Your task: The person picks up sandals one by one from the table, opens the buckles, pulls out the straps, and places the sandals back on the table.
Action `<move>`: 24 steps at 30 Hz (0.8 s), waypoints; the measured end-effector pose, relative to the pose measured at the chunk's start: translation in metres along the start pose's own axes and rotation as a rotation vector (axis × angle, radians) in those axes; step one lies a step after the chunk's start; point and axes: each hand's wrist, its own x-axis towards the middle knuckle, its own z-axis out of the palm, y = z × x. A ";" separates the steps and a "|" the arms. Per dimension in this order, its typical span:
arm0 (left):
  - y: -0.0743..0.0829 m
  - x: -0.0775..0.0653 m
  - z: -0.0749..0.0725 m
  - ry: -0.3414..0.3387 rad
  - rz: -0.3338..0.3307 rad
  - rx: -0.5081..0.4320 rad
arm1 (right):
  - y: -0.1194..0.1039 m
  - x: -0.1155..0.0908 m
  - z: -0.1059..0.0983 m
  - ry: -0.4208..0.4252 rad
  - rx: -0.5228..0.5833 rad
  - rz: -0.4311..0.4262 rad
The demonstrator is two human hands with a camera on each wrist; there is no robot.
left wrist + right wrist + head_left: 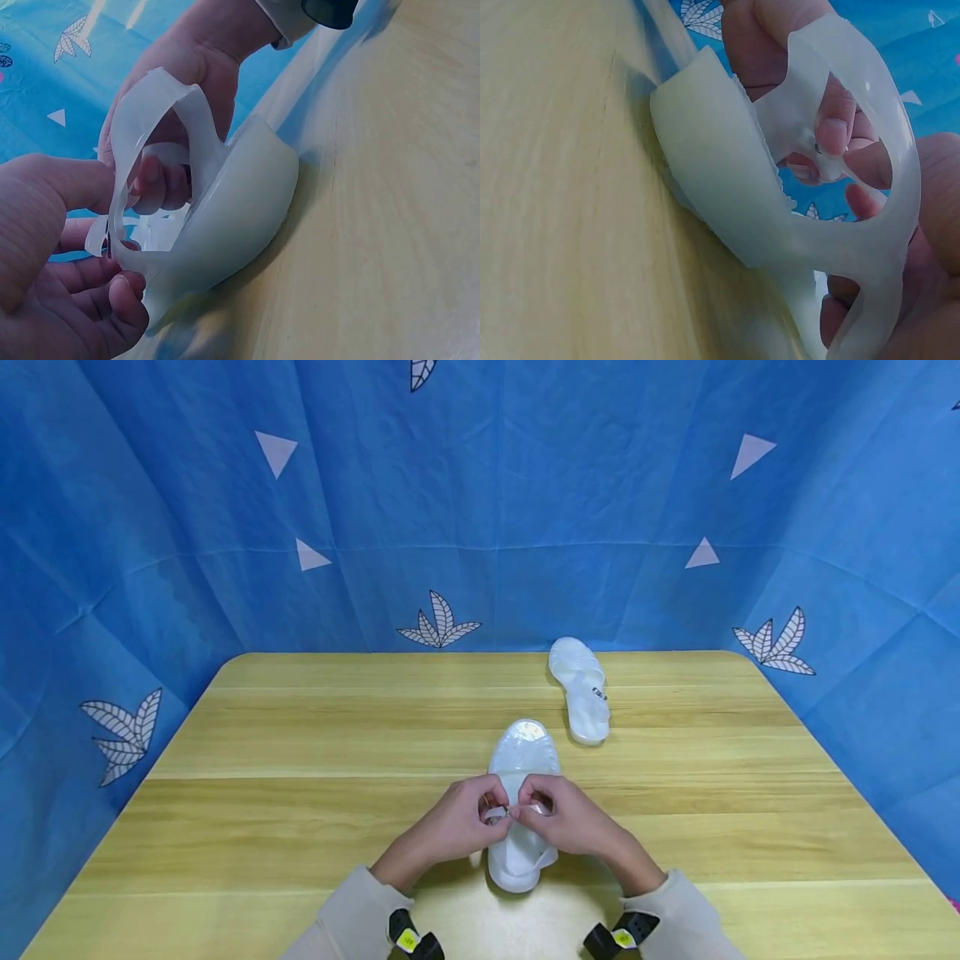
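A translucent white jelly sandal lies on the table, toe pointing away and heel nearest the person. Both hands meet over its middle. My left hand pinches the side of the ankle strap where a small dark metal buckle part shows. On the other side, my right hand pinches the strap's thin end close to that buckle, thumb and forefinger together. Seen from the wrists, the back strap stands up in a loop above the thick heel. Fingers partly cover the buckle, so whether it is fastened cannot be told.
A second white sandal, with small dark lettering on it, lies farther back and slightly right. The wooden table ends at a blue patterned cloth hanging behind and at both sides.
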 end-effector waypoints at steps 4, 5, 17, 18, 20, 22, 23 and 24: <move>0.000 0.001 0.000 0.002 0.005 0.000 | 0.001 0.000 0.001 0.014 0.024 -0.006; 0.000 0.001 0.000 0.001 0.003 -0.001 | 0.001 0.001 0.001 0.018 0.025 -0.009; -0.001 0.000 -0.001 -0.009 -0.003 -0.023 | 0.002 0.001 0.004 0.079 0.019 0.028; -0.001 -0.001 -0.001 -0.011 -0.005 -0.026 | 0.003 0.001 0.004 0.090 0.016 0.035; -0.001 -0.001 -0.001 -0.013 -0.004 -0.032 | 0.004 0.001 0.004 0.114 0.014 0.050; -0.002 -0.001 -0.002 -0.015 -0.004 -0.038 | 0.003 0.002 0.004 0.134 0.014 0.064; -0.002 -0.001 -0.002 -0.016 -0.002 -0.038 | 0.003 0.002 0.003 0.138 0.012 0.072; -0.002 -0.001 -0.002 -0.016 0.000 -0.040 | 0.003 0.002 0.003 0.142 0.011 0.082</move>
